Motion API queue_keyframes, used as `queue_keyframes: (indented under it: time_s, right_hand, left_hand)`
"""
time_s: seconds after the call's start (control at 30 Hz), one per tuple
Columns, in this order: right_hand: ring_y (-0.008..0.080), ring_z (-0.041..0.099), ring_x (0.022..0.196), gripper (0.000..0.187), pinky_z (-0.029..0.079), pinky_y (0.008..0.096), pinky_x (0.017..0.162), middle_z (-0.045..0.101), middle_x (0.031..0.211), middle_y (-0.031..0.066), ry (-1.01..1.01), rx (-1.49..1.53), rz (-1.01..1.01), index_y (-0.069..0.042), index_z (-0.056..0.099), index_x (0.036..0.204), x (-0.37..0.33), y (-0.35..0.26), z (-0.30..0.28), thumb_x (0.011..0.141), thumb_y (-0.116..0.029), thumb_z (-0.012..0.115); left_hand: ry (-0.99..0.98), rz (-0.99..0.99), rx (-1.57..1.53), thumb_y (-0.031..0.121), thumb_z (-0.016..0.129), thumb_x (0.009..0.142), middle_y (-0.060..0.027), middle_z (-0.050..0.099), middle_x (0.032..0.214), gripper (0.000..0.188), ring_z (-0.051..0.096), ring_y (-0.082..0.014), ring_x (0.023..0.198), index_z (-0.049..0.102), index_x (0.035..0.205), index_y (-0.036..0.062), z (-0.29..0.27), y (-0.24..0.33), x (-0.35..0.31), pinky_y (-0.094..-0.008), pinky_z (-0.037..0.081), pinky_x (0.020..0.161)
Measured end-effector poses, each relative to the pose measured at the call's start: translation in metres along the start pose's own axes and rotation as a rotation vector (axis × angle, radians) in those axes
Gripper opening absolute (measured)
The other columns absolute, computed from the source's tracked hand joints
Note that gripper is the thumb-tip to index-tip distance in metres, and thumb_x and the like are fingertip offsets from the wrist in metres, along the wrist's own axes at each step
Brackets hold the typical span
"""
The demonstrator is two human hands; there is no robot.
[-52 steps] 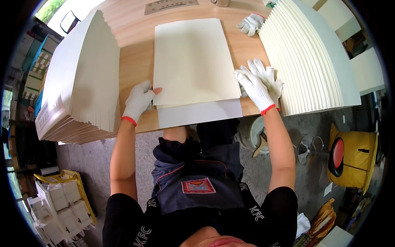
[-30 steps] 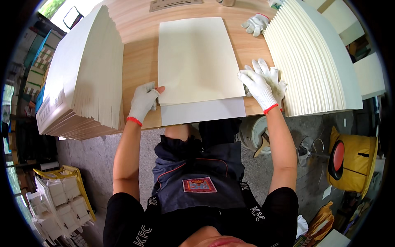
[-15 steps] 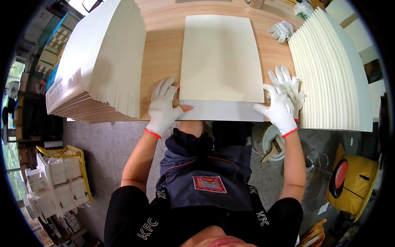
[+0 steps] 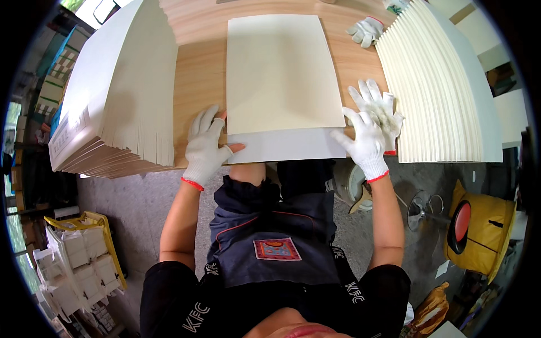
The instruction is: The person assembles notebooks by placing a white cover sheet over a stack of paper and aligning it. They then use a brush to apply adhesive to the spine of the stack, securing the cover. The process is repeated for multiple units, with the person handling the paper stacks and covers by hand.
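A cream sheet [image 4: 284,73] lies flat on the wooden table, with a pale grey-white sheet [image 4: 287,145] showing as a strip along its near edge. My left hand [image 4: 205,143] wears a white knit glove with bare thumb tip and a bare fingertip. Its thumb rests on the strip's left end, the other fingers stretched out beside the sheets. My right hand [image 4: 366,141], also gloved in white, is open at the right edge, its thumb touching the strip's right corner. Just beyond it lies a loose, smudged white glove [image 4: 375,104], partly covered by my fingers.
A tall stack of white folded sheets [image 4: 138,96] stands at left, and a stack of cream ones [image 4: 428,84] at right. Another loose glove [image 4: 366,31] lies farther back. Below the table's right side are a bucket [image 4: 358,183] with a brush and a yellow-covered object [image 4: 490,231].
The whole view has shifted, so the table and stacks sit farther left and slightly higher. Both hands keep nearly the same places at the sheets' near corners.
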State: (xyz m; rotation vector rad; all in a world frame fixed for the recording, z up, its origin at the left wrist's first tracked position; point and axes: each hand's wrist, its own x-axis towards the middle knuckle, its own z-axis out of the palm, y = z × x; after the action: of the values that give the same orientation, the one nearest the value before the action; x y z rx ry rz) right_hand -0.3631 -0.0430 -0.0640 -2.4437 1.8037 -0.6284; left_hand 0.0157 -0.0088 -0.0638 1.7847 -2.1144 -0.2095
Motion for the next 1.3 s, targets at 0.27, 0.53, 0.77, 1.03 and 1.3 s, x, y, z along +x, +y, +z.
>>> queue_keyframes:
  time_s: [0.27,0.53,0.77,1.03,1.3]
  right_hand:
    - [0.0323,0.061,0.106,0.067,0.049,0.0445,0.09,0.06,0.116,0.0131,-0.075,0.049,0.047,-0.012,0.06,0.127,-0.002,-0.002,-0.005,0.074,-0.047,0.081]
    - [0.0383,0.056,0.12,0.082,0.047,0.0497,0.099,0.055,0.133,0.0193,-0.155,0.097,0.109,-0.009,0.052,0.137,0.005,0.005,-0.001,0.075,-0.058,0.077]
    - [0.0357,0.062,0.113,0.074,0.051,0.0466,0.092,0.062,0.125,0.0216,-0.239,0.071,0.203,-0.008,0.055,0.135,0.024,-0.009,-0.014,0.085,-0.063,0.064]
    - [0.0365,0.061,0.113,0.067,0.051,0.0475,0.091,0.062,0.125,0.0201,-0.211,0.074,0.197,-0.009,0.058,0.129,0.023,-0.011,-0.014,0.084,-0.059,0.068]
    - [0.0335,0.059,0.11,0.066,0.048,0.045,0.092,0.06,0.119,0.0132,-0.138,-0.076,0.112,-0.012,0.06,0.129,-0.003,-0.02,-0.015,0.079,-0.051,0.076]
  left_hand:
    - [-0.009,-0.006,0.02,0.041,0.086,0.065,-0.0161,0.046,0.147,0.083,0.039,-0.0371,0.136,0.056,0.134,0.0057,-0.005,0.004,0.001,-0.045,0.035,0.111]
    - [-0.137,-0.122,-0.011,0.052,0.077,0.076,-0.0176,0.047,0.145,0.09,0.04,-0.0355,0.135,0.046,0.145,0.0038,-0.016,-0.003,0.036,-0.0431,0.036,0.111]
    - [-0.145,-0.234,0.101,0.068,0.062,0.083,-0.007,0.058,0.124,0.079,0.052,-0.0286,0.116,0.056,0.138,0.0118,-0.01,-0.004,0.083,-0.0394,0.046,0.096]
    - [-0.092,-0.161,0.078,0.062,0.065,0.084,-0.0081,0.057,0.128,0.077,0.051,-0.0297,0.119,0.055,0.138,0.0084,-0.008,-0.004,0.079,-0.0411,0.045,0.098]
    - [0.126,0.039,-0.1,0.033,0.086,0.066,-0.0149,0.054,0.138,0.067,0.047,-0.0371,0.13,0.063,0.122,0.0027,0.001,-0.003,-0.006,-0.0434,0.039,0.108]
